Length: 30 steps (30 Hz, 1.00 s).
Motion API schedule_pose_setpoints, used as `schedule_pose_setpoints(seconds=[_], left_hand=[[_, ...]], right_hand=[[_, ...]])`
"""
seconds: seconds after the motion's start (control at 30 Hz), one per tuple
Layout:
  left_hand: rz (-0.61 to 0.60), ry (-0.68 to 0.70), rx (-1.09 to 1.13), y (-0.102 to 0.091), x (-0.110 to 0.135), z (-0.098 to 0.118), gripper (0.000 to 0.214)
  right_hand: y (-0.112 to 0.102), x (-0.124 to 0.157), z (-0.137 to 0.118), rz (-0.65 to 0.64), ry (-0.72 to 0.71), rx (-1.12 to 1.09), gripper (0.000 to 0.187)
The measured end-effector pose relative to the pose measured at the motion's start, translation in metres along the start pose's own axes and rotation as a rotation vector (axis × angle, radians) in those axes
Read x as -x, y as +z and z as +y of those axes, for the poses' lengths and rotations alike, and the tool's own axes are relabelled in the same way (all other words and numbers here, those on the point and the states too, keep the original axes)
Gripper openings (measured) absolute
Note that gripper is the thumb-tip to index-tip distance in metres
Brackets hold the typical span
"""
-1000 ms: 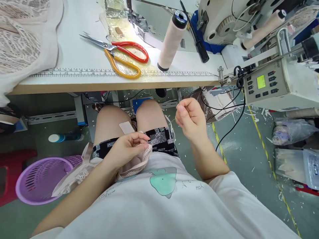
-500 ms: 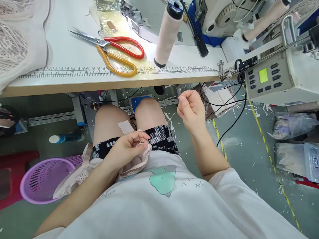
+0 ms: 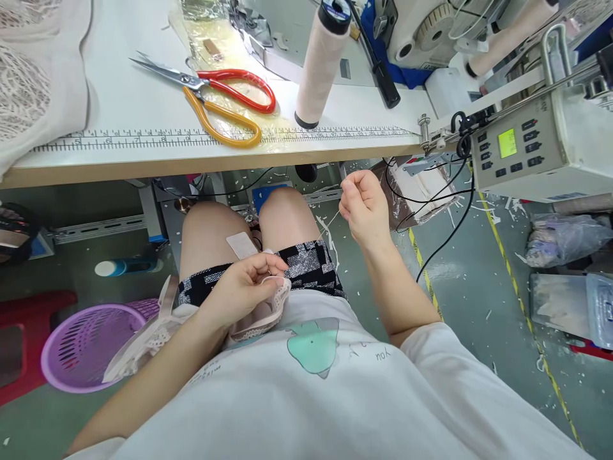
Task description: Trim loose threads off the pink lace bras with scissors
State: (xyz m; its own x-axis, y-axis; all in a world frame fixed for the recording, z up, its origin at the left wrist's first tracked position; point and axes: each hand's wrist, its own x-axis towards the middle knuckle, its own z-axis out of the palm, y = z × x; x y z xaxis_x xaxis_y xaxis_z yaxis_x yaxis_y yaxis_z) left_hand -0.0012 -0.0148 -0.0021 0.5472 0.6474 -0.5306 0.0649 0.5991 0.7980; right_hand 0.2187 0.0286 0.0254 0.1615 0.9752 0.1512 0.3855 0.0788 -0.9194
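My left hand (image 3: 244, 281) rests in my lap, its fingers closed on a pale pink lace garment (image 3: 258, 316) that trails off to the left over my thigh. My right hand (image 3: 364, 206) is raised just below the table edge, pinched on a thin pale thread (image 3: 329, 223) that runs taut down to the garment. Whether a needle is in the pinch I cannot make out.
On the white sewing table (image 3: 143, 160) lie red-and-orange scissors (image 3: 225, 105) and a pink thread cone (image 3: 320, 64). A control box (image 3: 517, 147) with black cables hangs to the right. On the floor at left stands a purple basket (image 3: 81, 345). Lace fabric (image 3: 33, 76) is piled far left.
My right hand has risen a little, drawing the thread tighter away from the garment. My left hand has stayed put on the lace.
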Motion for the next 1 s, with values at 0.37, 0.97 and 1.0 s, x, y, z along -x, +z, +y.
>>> schedule_pose_setpoints(seconds=[0.37,0.97,1.0], left_hand=[[0.018,-0.071,-0.062,-0.001,0.000,0.000,0.016],[-0.066,-0.019,-0.191,0.002,0.000,0.002,0.012],[-0.070,-0.020,-0.199,0.002,0.000,0.003,0.012]], right_hand=[[0.003,0.000,-0.006,-0.027,0.004,0.007,0.020],[0.003,0.004,-0.024,-0.036,-0.021,-0.034,0.023],[0.003,0.004,-0.025,-0.035,-0.015,-0.024,0.023]])
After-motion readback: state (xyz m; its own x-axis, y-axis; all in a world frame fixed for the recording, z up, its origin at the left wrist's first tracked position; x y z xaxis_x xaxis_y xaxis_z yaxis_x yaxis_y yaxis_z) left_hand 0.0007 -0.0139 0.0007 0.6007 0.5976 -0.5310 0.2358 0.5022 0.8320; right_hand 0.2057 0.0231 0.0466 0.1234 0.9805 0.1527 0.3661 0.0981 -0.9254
